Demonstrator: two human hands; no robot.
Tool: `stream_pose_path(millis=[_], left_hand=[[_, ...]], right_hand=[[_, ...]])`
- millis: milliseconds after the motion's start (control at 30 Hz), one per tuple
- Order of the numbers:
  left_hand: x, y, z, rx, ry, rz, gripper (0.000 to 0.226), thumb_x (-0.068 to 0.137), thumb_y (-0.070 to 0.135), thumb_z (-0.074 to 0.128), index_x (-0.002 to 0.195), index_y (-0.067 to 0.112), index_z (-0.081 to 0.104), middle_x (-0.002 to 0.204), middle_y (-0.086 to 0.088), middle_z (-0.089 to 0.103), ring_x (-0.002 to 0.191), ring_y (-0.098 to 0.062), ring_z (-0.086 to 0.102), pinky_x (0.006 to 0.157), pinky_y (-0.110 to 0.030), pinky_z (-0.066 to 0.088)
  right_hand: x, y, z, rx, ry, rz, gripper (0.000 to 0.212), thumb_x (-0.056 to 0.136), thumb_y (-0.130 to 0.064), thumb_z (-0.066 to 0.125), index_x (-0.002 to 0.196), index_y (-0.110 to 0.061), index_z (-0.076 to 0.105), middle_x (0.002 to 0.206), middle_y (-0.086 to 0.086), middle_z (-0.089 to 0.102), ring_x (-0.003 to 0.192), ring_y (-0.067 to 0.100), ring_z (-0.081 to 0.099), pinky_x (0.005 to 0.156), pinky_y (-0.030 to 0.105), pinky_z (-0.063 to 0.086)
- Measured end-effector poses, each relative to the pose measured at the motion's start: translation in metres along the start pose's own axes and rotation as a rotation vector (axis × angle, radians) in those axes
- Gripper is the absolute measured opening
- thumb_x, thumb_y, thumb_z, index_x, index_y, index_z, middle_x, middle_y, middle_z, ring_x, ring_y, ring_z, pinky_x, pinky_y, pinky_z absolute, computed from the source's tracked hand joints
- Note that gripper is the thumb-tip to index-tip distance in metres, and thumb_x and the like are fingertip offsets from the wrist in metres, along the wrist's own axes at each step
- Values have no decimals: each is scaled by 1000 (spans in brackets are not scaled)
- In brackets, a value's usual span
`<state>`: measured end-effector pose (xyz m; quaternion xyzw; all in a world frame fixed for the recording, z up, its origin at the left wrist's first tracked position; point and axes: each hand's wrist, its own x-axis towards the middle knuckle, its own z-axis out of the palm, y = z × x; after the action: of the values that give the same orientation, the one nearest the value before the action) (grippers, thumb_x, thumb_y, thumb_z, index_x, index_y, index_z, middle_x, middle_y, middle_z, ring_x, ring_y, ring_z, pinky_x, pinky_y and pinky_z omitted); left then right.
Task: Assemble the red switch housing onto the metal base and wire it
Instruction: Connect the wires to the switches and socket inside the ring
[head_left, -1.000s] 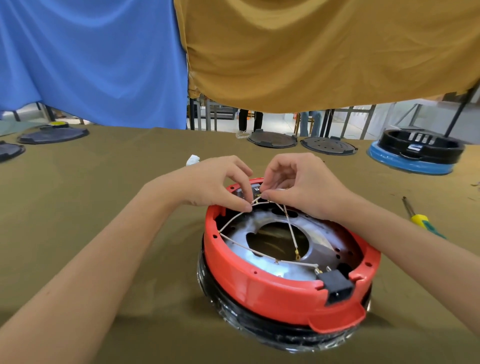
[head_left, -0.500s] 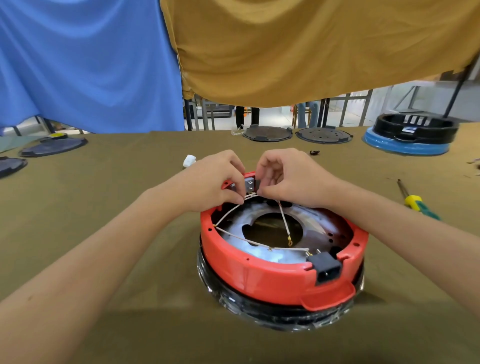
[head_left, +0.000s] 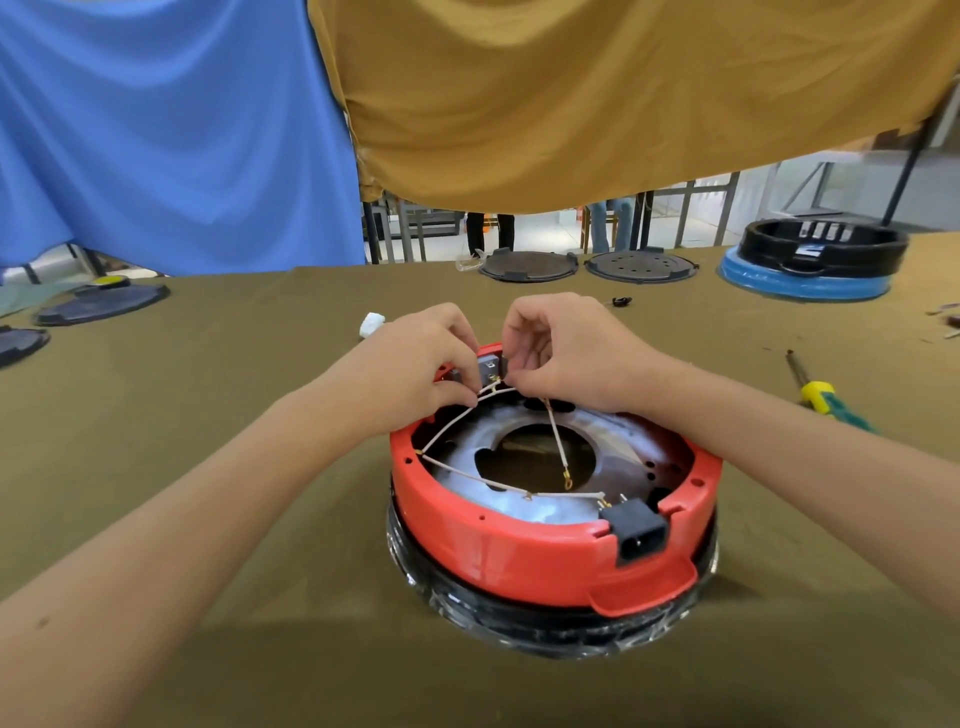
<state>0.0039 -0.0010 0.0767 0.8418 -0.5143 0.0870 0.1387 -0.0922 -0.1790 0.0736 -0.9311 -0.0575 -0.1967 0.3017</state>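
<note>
A person's left hand (head_left: 410, 364) and right hand (head_left: 566, 353) meet at the far rim of a round red plastic switch housing (head_left: 519, 551), which sits on a dished, silvery metal base (head_left: 467, 457) in the middle of an olive-cloth tabletop (head_left: 208, 415). Both sets of fingers are curled into pinches: the left thumb and forefinger grip a thin white insulated wire (head_left: 447, 428) just beside a small grey switch block (head_left: 489, 368) set in the housing's far wall, while the right fingertips nip the wire ends at the same block; exactly which strand each hand holds cannot be made out. The block lies directly between the two hands, touching or all but touching both, so neither is clearly the nearer. From there the white wire sweeps left along the inner wall, and a second lead (head_left: 557, 441) drops toward the viewer, its brass ring terminal (head_left: 568, 483) hanging free over the base's central hole. That loose end looks to be the connection yet to be made. A black power inlet socket (head_left: 640, 535) faces the viewer on the near rim. A yellow-and-green-handled screwdriver (head_left: 826, 397) lies well apart to the right. No legible brand, label or writing shows anywhere.
</note>
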Motion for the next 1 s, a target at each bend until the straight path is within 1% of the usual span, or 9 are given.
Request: stream_pose_path(millis=[100, 167, 267, 367, 567, 667, 800, 900, 1000], left_hand=[[0, 0, 0, 10, 3, -4, 4, 83, 30, 78, 81, 32, 76, 111, 14, 53, 97, -9, 54, 94, -51, 42], [0, 0, 1, 2, 11, 1, 2, 83, 29, 78, 82, 29, 77, 110, 14, 53, 97, -10, 55, 92, -45, 43], [0, 1, 2, 8, 20, -2, 1, 84, 29, 77, 83, 29, 77, 110, 13, 53, 96, -10, 55, 90, -39, 43], [0, 1, 2, -5, 19, 0, 1, 84, 28, 77, 84, 29, 76, 110, 12, 54, 96, -10, 55, 87, -34, 43], [-2, 2, 1, 4, 30, 13, 1, 85, 27, 76, 85, 28, 75, 111, 9, 56, 96, -12, 56, 87, -40, 45], [-2, 3, 1, 8, 31, 37, 3, 85, 27, 76, 83, 27, 74, 110, 8, 55, 93, -13, 57, 84, -40, 47], [-3, 4, 2, 33, 36, 62, 4, 87, 27, 73, 84, 26, 71, 110, 8, 54, 86, -10, 54, 79, -36, 48], [-3, 4, 2, 61, 35, 81, 4, 89, 28, 70, 87, 25, 69, 111, 7, 53, 83, -6, 47, 73, -28, 42], [-3, 4, 2, 98, 22, 73, 4, 90, 28, 68, 89, 25, 66, 114, 6, 51, 85, -8, 44, 70, -24, 33]], right_hand=[[1, 1, 1, -14, 1, -6, 20, 75, 2, 73, 81, -15, 65, 74, -4, 68, 63, 1, 61, 64, 15, 53], [2, 2, 2, -27, 7, -12, 18, 75, 1, 73, 81, -14, 65, 75, -4, 68, 64, 1, 62, 64, 14, 52], [2, 4, 3, -53, 19, -16, 15, 75, 0, 73, 81, -12, 66, 76, -1, 69, 67, 5, 63, 66, 18, 53], [4, 5, 4, -75, 8, -10, 14, 76, -2, 74, 82, -12, 66, 76, 0, 69, 66, 2, 61, 65, 17, 52], [5, 6, 4, -73, -11, -5, 15, 78, -9, 81, 83, -14, 68, 77, -3, 70, 65, -3, 60, 66, 14, 51], [6, 7, 5, -87, -14, 9, 17, 77, -11, 83, 82, -15, 68, 74, -7, 68, 64, -4, 60, 65, 13, 50], [7, 7, 5, -82, -4, 34, 19, 76, -10, 83, 79, -18, 66, 72, -7, 68, 62, -3, 60, 63, 14, 51], [7, 7, 5, -83, -18, 37, 20, 76, -9, 82, 76, -21, 67, 70, -8, 68, 61, -3, 60, 61, 10, 47], [7, 7, 5, -109, -29, 38, 11, 77, -10, 81, 79, -19, 75, 67, -10, 67, 59, -1, 59, 59, 8, 44]])
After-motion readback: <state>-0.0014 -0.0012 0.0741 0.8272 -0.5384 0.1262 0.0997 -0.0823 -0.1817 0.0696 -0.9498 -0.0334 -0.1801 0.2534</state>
